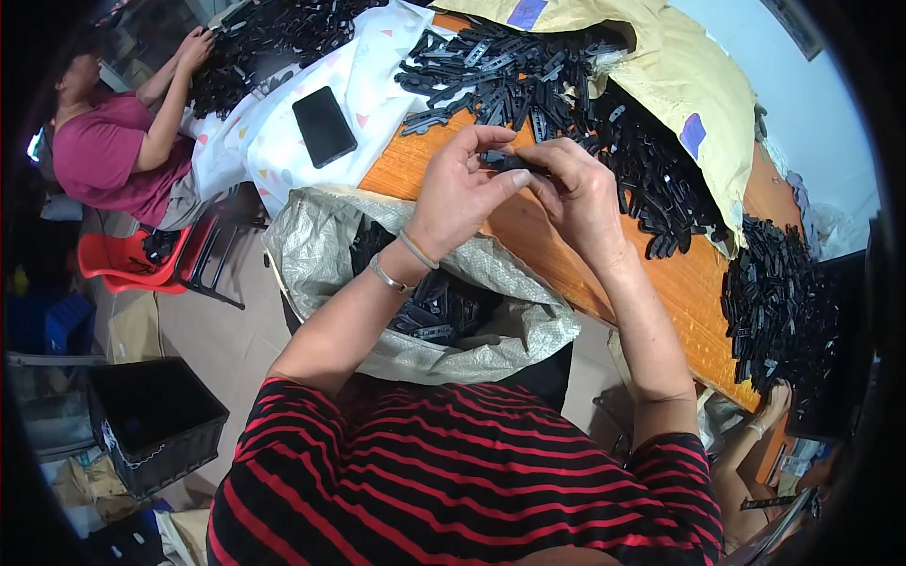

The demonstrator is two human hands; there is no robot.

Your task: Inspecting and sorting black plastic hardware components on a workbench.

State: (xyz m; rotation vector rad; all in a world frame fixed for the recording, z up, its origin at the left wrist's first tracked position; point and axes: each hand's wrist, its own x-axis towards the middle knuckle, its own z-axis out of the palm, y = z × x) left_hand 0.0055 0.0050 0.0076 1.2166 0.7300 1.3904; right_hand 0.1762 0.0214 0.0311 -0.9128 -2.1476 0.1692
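Observation:
My left hand and my right hand meet above the near edge of the wooden table. Between their fingertips they pinch a small black plastic part, partly covered by the fingers. Right behind it on the table lies a loose heap of similar long black plastic parts. Under my forearms, an open woven sack with its rim rolled out holds more black parts. A bracelet and a band circle my left wrist.
A black phone rests on a patterned white cloth. Yellowish paper sacking spills parts at the right. A person in a magenta shirt works at the far left, near a red chair. Another person's hand is at the lower right. A black crate stands at left.

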